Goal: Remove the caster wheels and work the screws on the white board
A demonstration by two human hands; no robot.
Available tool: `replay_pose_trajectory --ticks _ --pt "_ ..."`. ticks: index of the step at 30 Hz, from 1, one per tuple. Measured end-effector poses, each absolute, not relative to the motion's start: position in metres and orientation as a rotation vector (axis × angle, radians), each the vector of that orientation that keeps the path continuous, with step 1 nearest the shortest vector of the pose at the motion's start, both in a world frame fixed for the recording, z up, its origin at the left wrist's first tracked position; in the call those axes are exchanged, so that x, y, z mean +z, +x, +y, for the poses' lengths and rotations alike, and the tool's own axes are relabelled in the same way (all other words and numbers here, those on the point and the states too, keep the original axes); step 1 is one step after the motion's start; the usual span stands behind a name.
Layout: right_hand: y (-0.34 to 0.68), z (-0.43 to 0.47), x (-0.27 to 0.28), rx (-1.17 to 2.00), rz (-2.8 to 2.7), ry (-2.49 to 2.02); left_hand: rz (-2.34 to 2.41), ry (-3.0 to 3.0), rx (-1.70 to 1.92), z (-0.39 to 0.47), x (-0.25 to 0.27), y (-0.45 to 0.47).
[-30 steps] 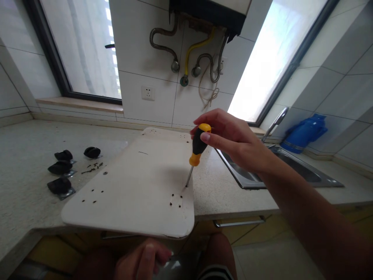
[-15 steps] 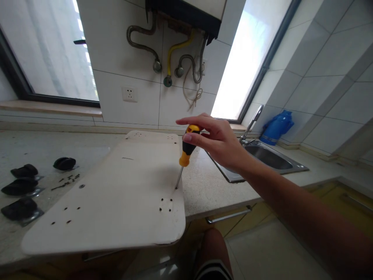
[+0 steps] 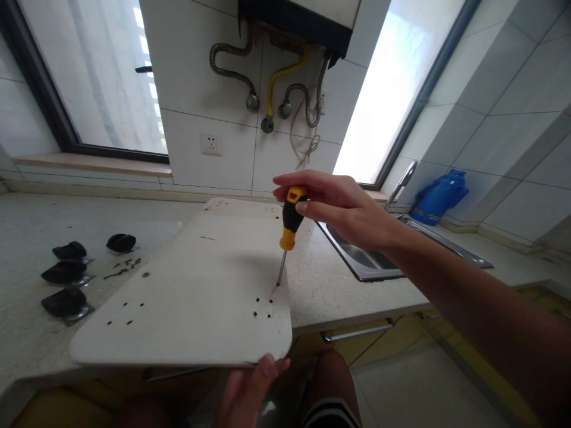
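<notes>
My right hand [image 3: 341, 205] holds a yellow and black screwdriver [image 3: 292, 220] by its handle, thumb against the side and forefinger stretched past the top. The tip meets a small dark screw [image 3: 278, 284] near the right edge of a white board [image 3: 191, 321]. That board lies flat on the counter, its near edge jutting over the front, with groups of screw holes at its corners. At this near edge, by the right corner, my left hand [image 3: 250, 389] grips the board, thumb on the rim; its other fingers are partly hidden beneath.
Several black casters [image 3: 66, 270] stand on the counter [image 3: 27, 226] at left, beside loose screws [image 3: 122, 268]. A steel sink [image 3: 379, 273] with a tap [image 3: 404, 181] and a blue jug-like container [image 3: 439, 196] are at right. Hoses [image 3: 227, 72] hang from a wall unit [image 3: 297, 27].
My left hand has come into view at the bottom and taken hold of the board's near edge. The screwdriver stays at the same screw. The whole view has shifted slightly.
</notes>
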State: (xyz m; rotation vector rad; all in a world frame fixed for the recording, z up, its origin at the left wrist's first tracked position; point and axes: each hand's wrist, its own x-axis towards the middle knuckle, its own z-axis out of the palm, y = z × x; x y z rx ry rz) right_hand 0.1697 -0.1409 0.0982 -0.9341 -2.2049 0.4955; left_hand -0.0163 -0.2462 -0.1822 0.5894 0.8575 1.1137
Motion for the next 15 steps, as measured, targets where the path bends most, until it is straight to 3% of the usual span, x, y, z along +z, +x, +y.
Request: replay_pose_trajectory --ticks 5,10,15 --pt "0.174 -0.135 0.099 0.327 -2.191 -1.052 1.214 1.292 1.075 -0.228 -0.203 0.002" --pt "0.173 -0.136 0.108 0.625 -2.295 -1.032 1.469 1.903 1.596 -0.2 -0.196 0.015" --pt "0.156 -0.144 0.126 -0.046 -2.443 -1.508 1.525 2.138 1.787 -0.187 -0.204 0.03"
